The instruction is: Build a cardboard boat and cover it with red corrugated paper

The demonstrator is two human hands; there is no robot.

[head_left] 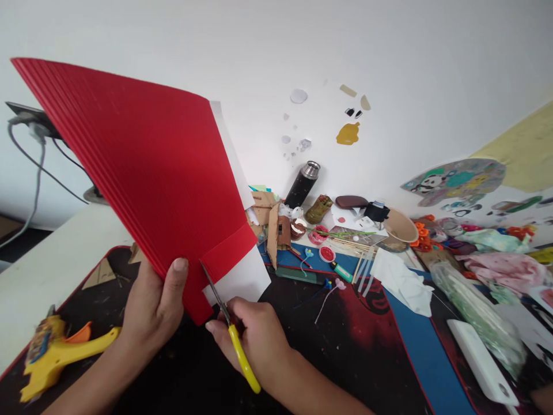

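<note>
A large red corrugated sheet point(147, 155) is held up above the dark mat, its lower left edge gripped by my left hand point(158, 305) with the thumb on the front. My right hand point(259, 334) is closed round yellow-handled scissors point(237, 346), one handle showing. Their metal blades point up and left and lie at a cut near the sheet's lower end, below a rectangular red flap. White paper point(242, 276) shows behind and under the red sheet. Some of the right fingers are hidden behind the scissors.
A yellow glue gun point(56, 351) lies at the left. Against the wall stand a black flask point(302, 185) and a brown pot point(318, 208). Small craft pieces, a white cloth point(401, 279), a beige bowl point(400, 225) and a white device point(481, 360) lie to the right.
</note>
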